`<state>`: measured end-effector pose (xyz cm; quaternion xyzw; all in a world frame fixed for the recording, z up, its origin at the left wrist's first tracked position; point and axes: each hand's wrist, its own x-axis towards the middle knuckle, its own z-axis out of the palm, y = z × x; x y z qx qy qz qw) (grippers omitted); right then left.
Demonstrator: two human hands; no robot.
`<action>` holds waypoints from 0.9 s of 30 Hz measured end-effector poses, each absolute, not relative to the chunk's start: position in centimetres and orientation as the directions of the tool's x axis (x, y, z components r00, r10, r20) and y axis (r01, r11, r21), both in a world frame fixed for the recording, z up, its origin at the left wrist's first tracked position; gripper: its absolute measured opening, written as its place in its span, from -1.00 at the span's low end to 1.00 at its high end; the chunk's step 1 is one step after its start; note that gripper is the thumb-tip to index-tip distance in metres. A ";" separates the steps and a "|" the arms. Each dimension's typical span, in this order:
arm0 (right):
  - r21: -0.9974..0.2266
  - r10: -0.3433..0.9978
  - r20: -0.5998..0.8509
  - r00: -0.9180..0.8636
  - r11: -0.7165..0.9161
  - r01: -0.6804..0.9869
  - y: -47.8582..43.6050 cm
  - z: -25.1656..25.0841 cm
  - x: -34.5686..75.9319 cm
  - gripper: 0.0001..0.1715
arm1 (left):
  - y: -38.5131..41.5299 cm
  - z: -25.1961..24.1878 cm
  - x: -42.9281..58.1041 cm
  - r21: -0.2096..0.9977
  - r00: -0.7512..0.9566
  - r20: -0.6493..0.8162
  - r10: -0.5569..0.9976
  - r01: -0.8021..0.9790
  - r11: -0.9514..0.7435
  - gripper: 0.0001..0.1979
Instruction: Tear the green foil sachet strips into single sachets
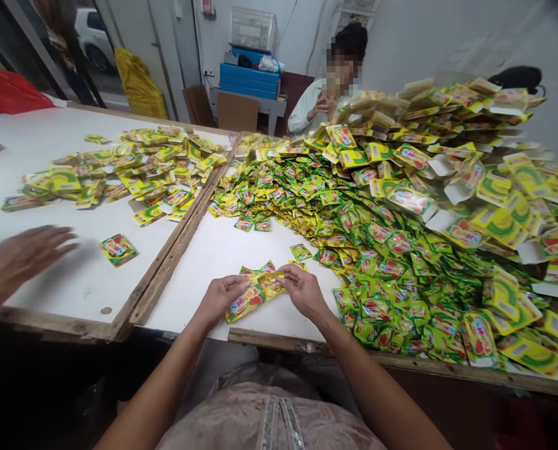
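Note:
My left hand (pixel 225 295) is closed on the left part of a small yellow-green printed carton (pixel 244 304), which lies slanted low over the white table. At the carton's upper right end, my right hand (pixel 303 290) pinches a shiny yellow sachet (pixel 272 285). The sachet touches the carton's end; how far it sits inside I cannot tell. Part of another green sachet (pixel 265 267) shows just behind my fingers. A loose green sachet (pixel 300 252) lies a little beyond my right hand.
Green and yellow sachets (pixel 386 281) heap up on the right, with flat open cartons (pixel 508 219) piled over them. A wooden strip (pixel 185 244) divides the table. Left of it are filled-looking cartons (pixel 142 169), a single carton (pixel 118 249) and another person's hand (pixel 30 256). Someone sits behind the heap (pixel 307 112).

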<state>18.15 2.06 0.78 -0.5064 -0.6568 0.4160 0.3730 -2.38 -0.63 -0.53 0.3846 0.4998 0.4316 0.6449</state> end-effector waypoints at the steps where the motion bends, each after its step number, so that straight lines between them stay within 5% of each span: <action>1: -0.915 0.972 0.072 -0.225 0.154 0.372 2.0 1.0 18.2 -0.82 | -0.7 -0.6 -2.4 0.928 0.131 -0.310 0.942 -0.171 0.330 -0.51; 13: -0.837 0.954 0.160 -0.252 0.267 0.478 1.3 2.5 16.3 -0.84 | -0.7 -0.4 -1.7 0.913 0.193 -0.288 0.938 -0.241 0.330 -0.51; 18: -0.934 0.994 0.030 -0.109 0.067 0.352 1.0 1.8 15.7 -0.83 | -1.0 -0.4 -1.3 0.869 0.141 -0.338 0.931 -0.333 0.366 -0.53; 27: -0.950 0.950 -0.088 -0.301 0.011 0.313 -0.4 3.0 14.9 -0.69 | -1.5 0.1 -1.2 0.831 0.132 -0.374 0.918 -0.393 0.395 -0.58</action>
